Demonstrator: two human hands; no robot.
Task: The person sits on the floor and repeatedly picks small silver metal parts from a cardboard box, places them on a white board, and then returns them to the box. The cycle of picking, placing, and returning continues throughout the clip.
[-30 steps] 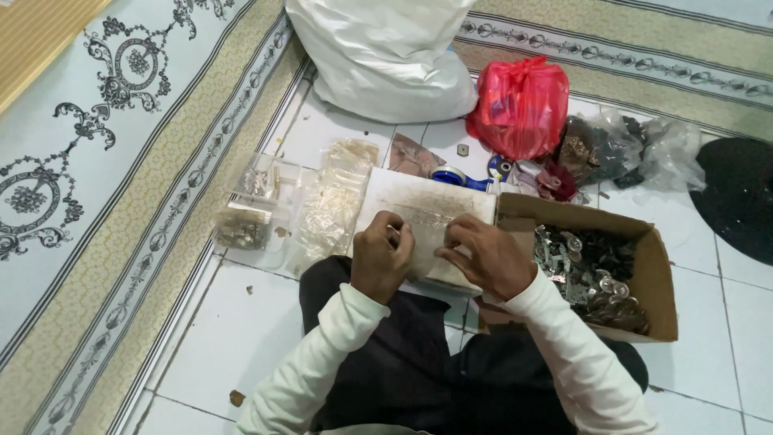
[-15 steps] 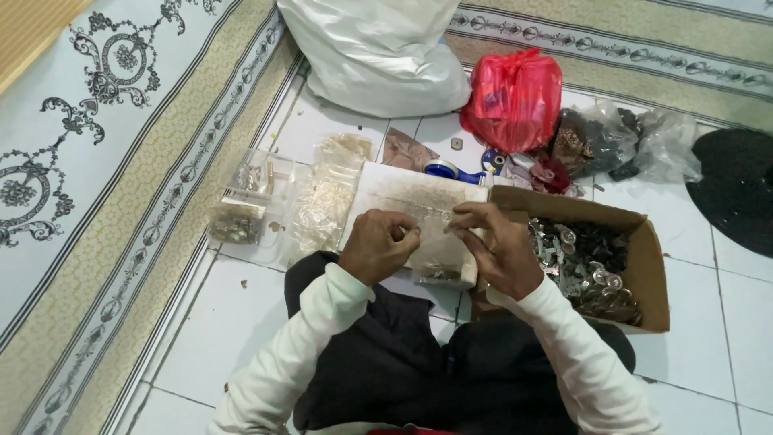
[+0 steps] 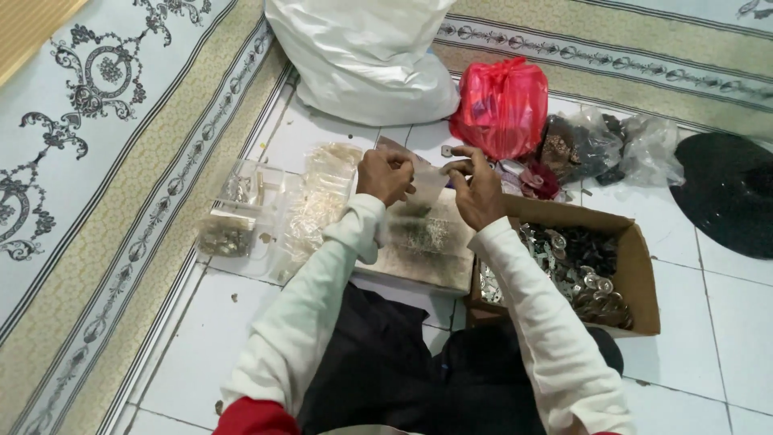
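My left hand (image 3: 385, 173) and my right hand (image 3: 477, 189) are raised together and pinch the top edges of a small clear plastic bag (image 3: 425, 184) held between them. Below the hands lies a flat whitish tray (image 3: 425, 250) with fine metal bits on it. To its right stands an open cardboard box (image 3: 644, 274) full of small shiny metal pieces. Both arms wear white long sleeves. What is inside the bag cannot be made out.
A clear plastic container (image 3: 233, 217) and packets of clear bags (image 3: 318, 201) lie to the left on the white tile floor. Beyond are a big white sack (image 3: 362, 56), a red plastic bag (image 3: 501, 105), clear bags of dark parts (image 3: 600, 149) and a black round mat (image 3: 729, 197). A patterned carpet (image 3: 97, 121) runs along the left.
Both hands have lifted from the tray and moved forward, now holding the small clear bag up between them. The view has shifted slightly.
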